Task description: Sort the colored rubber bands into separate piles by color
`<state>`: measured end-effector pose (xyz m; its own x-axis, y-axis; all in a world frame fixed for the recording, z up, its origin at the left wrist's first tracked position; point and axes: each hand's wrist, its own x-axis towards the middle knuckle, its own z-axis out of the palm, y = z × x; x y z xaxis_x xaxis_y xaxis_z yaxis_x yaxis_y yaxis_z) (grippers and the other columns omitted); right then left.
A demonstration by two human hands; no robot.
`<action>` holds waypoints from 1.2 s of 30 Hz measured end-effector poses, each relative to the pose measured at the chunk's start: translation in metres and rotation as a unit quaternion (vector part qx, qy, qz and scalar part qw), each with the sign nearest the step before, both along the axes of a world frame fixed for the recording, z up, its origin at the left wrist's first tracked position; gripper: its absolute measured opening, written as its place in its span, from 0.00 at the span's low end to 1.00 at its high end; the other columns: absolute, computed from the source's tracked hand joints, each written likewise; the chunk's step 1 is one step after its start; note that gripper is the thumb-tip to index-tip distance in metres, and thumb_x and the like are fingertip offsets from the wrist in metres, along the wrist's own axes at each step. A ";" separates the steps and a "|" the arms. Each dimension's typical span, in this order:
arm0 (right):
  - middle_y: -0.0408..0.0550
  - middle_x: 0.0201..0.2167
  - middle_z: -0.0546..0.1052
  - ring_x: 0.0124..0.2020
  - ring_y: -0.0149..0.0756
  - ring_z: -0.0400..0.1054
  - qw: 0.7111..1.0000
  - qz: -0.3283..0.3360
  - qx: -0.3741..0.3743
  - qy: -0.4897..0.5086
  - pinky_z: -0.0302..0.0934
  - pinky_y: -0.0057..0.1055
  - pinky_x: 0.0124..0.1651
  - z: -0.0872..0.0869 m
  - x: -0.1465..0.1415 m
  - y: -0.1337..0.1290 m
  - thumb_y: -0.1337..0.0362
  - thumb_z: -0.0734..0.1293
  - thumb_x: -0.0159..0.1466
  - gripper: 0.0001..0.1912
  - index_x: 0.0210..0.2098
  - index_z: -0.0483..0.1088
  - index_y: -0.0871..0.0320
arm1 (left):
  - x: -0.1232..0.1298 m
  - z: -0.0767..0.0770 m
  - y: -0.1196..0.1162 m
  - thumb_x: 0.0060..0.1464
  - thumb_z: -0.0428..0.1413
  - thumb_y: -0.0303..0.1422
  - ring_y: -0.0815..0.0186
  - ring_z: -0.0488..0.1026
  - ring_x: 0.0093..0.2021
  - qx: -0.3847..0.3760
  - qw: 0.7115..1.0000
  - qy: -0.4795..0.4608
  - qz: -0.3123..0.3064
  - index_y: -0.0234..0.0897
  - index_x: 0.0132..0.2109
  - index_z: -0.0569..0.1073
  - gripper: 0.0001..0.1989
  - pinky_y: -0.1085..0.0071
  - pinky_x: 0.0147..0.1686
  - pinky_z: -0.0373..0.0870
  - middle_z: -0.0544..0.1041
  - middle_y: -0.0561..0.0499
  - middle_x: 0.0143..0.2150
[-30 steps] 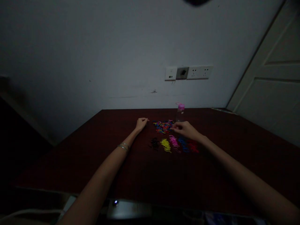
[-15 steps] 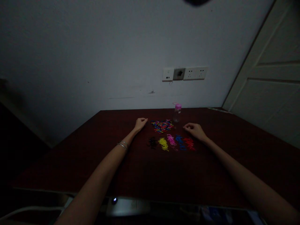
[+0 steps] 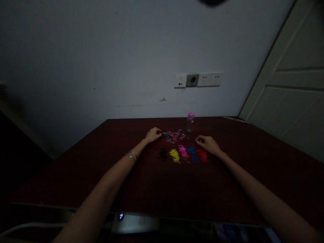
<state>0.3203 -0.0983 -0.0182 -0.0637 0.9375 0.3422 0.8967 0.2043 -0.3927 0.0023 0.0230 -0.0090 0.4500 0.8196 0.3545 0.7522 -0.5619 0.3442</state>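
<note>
A mixed heap of small coloured elastic bands (image 3: 173, 136) lies on the dark red-brown table. At its left edge is my left hand (image 3: 153, 135), thumb and fingertips drawn together against the outermost bands; whether one is in the pinch is too small to see. My right hand (image 3: 209, 144) rests beyond the red bands (image 3: 203, 155), right of the heap, its fingers curled and closed. What they hold, if anything, is hidden. In front of the heap lie separate piles: black bands (image 3: 163, 153), yellow bands (image 3: 174, 156), pink bands (image 3: 184, 152) and blue bands (image 3: 193, 154).
A clear bottle with a pink lid (image 3: 190, 120) stands behind the heap, near the wall. Wall sockets (image 3: 198, 80) sit above the table (image 3: 152, 189). A white device with a small light (image 3: 136, 222) lies below the table's front edge. A pale door (image 3: 291, 87) is at the right.
My left hand has moved slightly right and down, to the edge of the mixed heap. My right hand stays near the red pile, fingers still curled. The view has shifted a little.
</note>
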 end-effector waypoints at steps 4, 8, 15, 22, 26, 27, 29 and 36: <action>0.45 0.25 0.74 0.25 0.31 0.67 1.000 0.002 -0.001 -0.001 0.54 0.24 0.27 -0.001 0.000 0.000 0.57 0.59 0.57 0.12 0.32 0.71 0.56 | 0.003 0.007 -0.011 0.48 0.52 0.35 0.66 0.69 0.41 -0.005 0.999 0.037 -0.005 0.38 0.42 0.74 0.14 0.74 0.40 0.65 0.72 0.49 0.41; 0.45 0.25 0.74 0.26 0.31 0.67 1.000 0.002 0.005 -0.005 0.54 0.24 0.26 -0.002 0.001 0.001 0.57 0.59 0.57 0.12 0.32 0.71 0.55 | 0.005 0.011 -0.018 0.48 0.51 0.35 0.65 0.68 0.42 -0.007 0.998 0.057 -0.006 0.39 0.43 0.74 0.14 0.74 0.39 0.65 0.72 0.50 0.43; 0.45 0.25 0.74 0.25 0.31 0.66 1.000 0.004 -0.001 -0.005 0.54 0.24 0.27 -0.001 0.002 0.001 0.58 0.60 0.56 0.11 0.32 0.71 0.56 | 0.010 0.012 -0.019 0.49 0.52 0.42 0.65 0.69 0.38 -0.013 0.999 0.044 -0.013 0.37 0.40 0.73 0.16 0.74 0.35 0.65 0.73 0.48 0.39; 0.44 0.25 0.74 0.25 0.32 0.67 1.000 -0.005 -0.003 -0.018 0.53 0.24 0.26 0.000 0.001 -0.001 0.58 0.59 0.56 0.11 0.32 0.71 0.55 | 0.019 0.010 -0.018 0.48 0.53 0.42 0.65 0.69 0.38 -0.035 0.997 0.057 0.038 0.36 0.35 0.73 0.14 0.73 0.36 0.65 0.73 0.47 0.39; 0.44 0.25 0.74 0.25 0.32 0.67 1.000 -0.012 -0.001 -0.026 0.53 0.24 0.25 0.000 0.000 -0.001 0.58 0.59 0.56 0.11 0.32 0.70 0.55 | 0.024 0.010 -0.017 0.48 0.53 0.39 0.63 0.70 0.39 -0.050 0.995 0.067 0.056 0.38 0.37 0.74 0.12 0.72 0.37 0.65 0.74 0.47 0.40; 0.45 0.25 0.74 0.25 0.32 0.67 1.000 -0.009 0.001 -0.027 0.53 0.24 0.25 0.001 0.000 -0.001 0.58 0.59 0.56 0.11 0.32 0.70 0.55 | 0.025 0.010 -0.017 0.49 0.52 0.39 0.63 0.70 0.39 -0.054 0.994 0.070 0.061 0.38 0.37 0.74 0.12 0.71 0.37 0.65 0.74 0.47 0.40; 0.45 0.25 0.74 0.25 0.32 0.67 1.000 -0.003 0.004 -0.030 0.53 0.25 0.26 0.001 0.000 -0.002 0.59 0.59 0.56 0.11 0.32 0.70 0.56 | 0.026 0.010 -0.018 0.49 0.52 0.38 0.63 0.70 0.40 -0.059 0.993 0.073 0.067 0.39 0.38 0.74 0.11 0.71 0.37 0.65 0.74 0.48 0.39; 0.44 0.25 0.74 0.25 0.32 0.67 1.000 -0.006 0.003 -0.030 0.53 0.24 0.26 0.002 -0.001 -0.002 0.59 0.59 0.56 0.11 0.32 0.70 0.55 | 0.024 0.016 -0.021 0.49 0.51 0.37 0.63 0.71 0.40 -0.057 0.994 0.064 0.072 0.40 0.39 0.74 0.12 0.72 0.38 0.65 0.75 0.48 0.40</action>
<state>0.3192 -0.1002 -0.0159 -0.0731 0.9359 0.3445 0.9209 0.1959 -0.3369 0.0261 0.0022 0.0066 0.3608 0.9104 0.2023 0.8636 -0.4081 0.2961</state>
